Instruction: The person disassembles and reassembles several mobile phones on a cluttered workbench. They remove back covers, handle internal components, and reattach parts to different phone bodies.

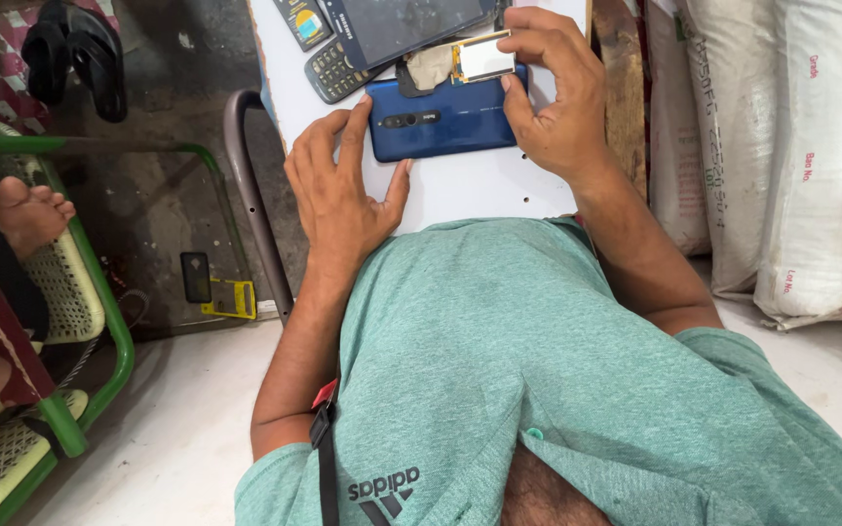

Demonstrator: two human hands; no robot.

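— Where's the blue phone (pixel 445 122)?

— Face down on the white board (pixel 470 190) across my lap, camera end to the left. My left hand (pixel 343 185) lies flat and unclenched beside it, forefinger and thumb touching its left edge, grasping nothing.

— And your right hand (pixel 557 97)?

— It rests on the phone's right end, fingertips pinching a small screen part (pixel 484 58) just beyond the far edge.

— What else is around?

— Farther out, a dark tablet (pixel 406 24) overlaps a keypad phone (pixel 335 70). White sacks (pixel 791 156) stand at the right; a green chair (pixel 99 302) is at the left.
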